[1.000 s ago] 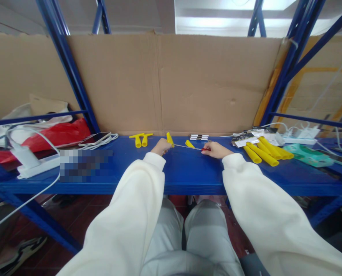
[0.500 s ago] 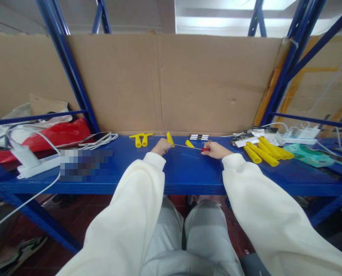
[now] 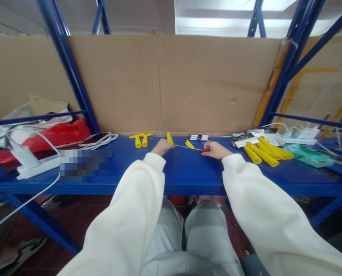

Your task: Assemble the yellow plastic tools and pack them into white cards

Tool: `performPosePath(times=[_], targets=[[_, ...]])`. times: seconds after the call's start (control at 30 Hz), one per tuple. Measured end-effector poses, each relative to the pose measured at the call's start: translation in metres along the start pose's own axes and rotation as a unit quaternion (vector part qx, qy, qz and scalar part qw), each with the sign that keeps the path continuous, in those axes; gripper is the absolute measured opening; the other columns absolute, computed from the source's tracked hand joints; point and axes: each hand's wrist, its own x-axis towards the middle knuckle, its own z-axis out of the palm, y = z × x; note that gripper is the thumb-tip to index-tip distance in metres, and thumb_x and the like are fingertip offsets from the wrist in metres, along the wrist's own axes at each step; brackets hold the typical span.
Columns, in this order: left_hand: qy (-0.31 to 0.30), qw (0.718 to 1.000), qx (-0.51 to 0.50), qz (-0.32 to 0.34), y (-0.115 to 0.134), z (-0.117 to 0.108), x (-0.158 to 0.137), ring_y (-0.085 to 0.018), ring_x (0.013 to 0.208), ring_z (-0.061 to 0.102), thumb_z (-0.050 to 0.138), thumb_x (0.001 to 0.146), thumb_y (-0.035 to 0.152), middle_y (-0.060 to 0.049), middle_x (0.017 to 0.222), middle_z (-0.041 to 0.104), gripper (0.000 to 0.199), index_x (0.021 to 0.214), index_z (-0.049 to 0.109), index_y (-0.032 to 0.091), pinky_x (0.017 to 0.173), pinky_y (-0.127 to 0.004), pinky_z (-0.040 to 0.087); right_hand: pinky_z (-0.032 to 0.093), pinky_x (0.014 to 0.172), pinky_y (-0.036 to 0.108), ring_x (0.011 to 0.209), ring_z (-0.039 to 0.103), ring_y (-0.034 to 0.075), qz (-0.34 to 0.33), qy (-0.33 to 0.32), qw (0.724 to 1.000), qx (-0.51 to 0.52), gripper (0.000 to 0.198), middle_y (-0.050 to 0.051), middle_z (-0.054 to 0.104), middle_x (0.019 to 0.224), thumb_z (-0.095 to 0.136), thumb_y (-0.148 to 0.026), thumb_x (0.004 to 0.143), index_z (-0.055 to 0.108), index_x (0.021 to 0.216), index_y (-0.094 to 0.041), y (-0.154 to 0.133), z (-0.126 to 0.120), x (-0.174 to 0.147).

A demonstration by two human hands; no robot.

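My left hand (image 3: 162, 147) is closed on a yellow plastic piece (image 3: 170, 139) whose flat end sticks up past the fingers. The red handle of a screwdriver (image 3: 189, 147) is gripped in my right hand (image 3: 215, 150). Its long metal shaft runs left, and the tip meets the yellow piece; whether it sits in a screw is too small to tell. Behind the shaft a loose yellow part (image 3: 190, 144) lies on the blue table (image 3: 188, 172). Two T-shaped yellow pieces (image 3: 141, 140) rest to the left of my left hand.
Small white-and-black packs (image 3: 199, 137) lie near the cardboard panel (image 3: 211, 84) at the back. Several yellow tubes (image 3: 264, 153) and a green plastic wrapper (image 3: 309, 155) are on the right. A white power strip (image 3: 40, 165), cables and a red bag (image 3: 58, 134) occupy the left.
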Motion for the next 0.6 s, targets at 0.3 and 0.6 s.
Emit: performPosePath(times=[0.3, 0.6], targets=[[0.042, 0.998, 0.040, 0.025, 0.0017, 0.0004, -0.0041, -0.013, 0.044, 0.050, 0.067, 0.079, 0.011, 0.002, 0.044, 0.049, 0.004, 0.077, 0.070, 0.011, 0.046, -0.023, 0.034, 0.046, 0.069, 0.027, 0.076, 0.062, 0.019, -0.004, 0.000, 1.000, 0.001, 0.013, 0.001, 0.065, 0.071, 0.072, -0.029, 0.076, 0.061, 0.074, -0.022, 0.0024, 0.0025, 0.0014], [0.040, 0.999, 0.028, 0.024, 0.0023, 0.0006, -0.0061, -0.011, 0.042, 0.046, 0.068, 0.078, 0.011, 0.004, 0.044, 0.046, 0.011, 0.068, 0.065, 0.013, 0.044, -0.022, 0.031, 0.046, 0.069, 0.028, 0.076, 0.063, 0.019, -0.005, -0.011, 1.000, 0.010, 0.015, 0.002, 0.067, 0.072, 0.073, -0.029, 0.075, 0.061, 0.073, -0.021, 0.0014, 0.0014, 0.0011]])
